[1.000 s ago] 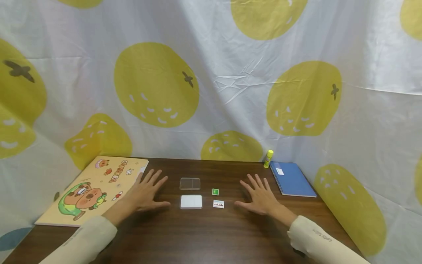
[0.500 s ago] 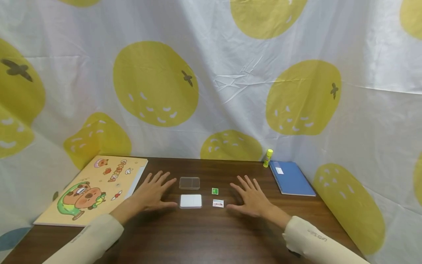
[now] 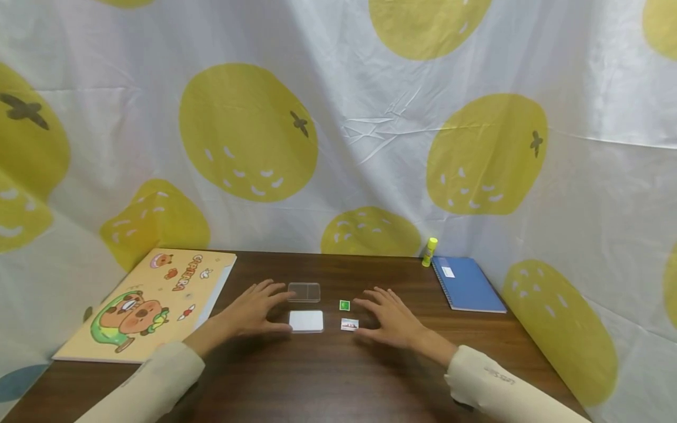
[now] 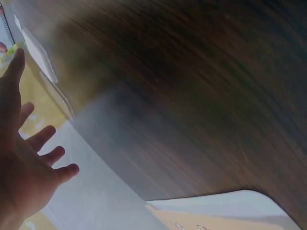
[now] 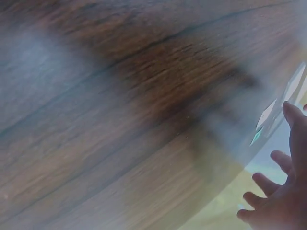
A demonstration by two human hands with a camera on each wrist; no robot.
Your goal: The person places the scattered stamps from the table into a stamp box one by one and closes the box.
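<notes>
My left hand (image 3: 259, 308) is spread over the dark wooden table, holding nothing. Its fingertips reach the left side of a clear flat plastic piece (image 3: 305, 291) and a flat clear case with a white face (image 3: 306, 322); I cannot tell whether they touch. On the other side, my right hand (image 3: 391, 320) also holds nothing, fingers slightly bent and apart. It is nearest to a small green stamp-like square (image 3: 345, 305) and a small white printed picture card (image 3: 349, 325). In the left wrist view the fingers (image 4: 43, 138) are spread; so are the fingers (image 5: 264, 184) in the right wrist view.
A large cartoon capybara folder (image 3: 153, 305) lies at the left. At the back right stands a yellow glue stick (image 3: 430, 252), beside a blue spiral notebook (image 3: 469, 285). A white curtain (image 3: 365, 164) with yellow fruit prints hangs behind and around the table (image 3: 312, 382).
Both hands have moved inward, toward the small items in the middle. Their fingers have bent a little from the wide spread. The items on the table have stayed in place.
</notes>
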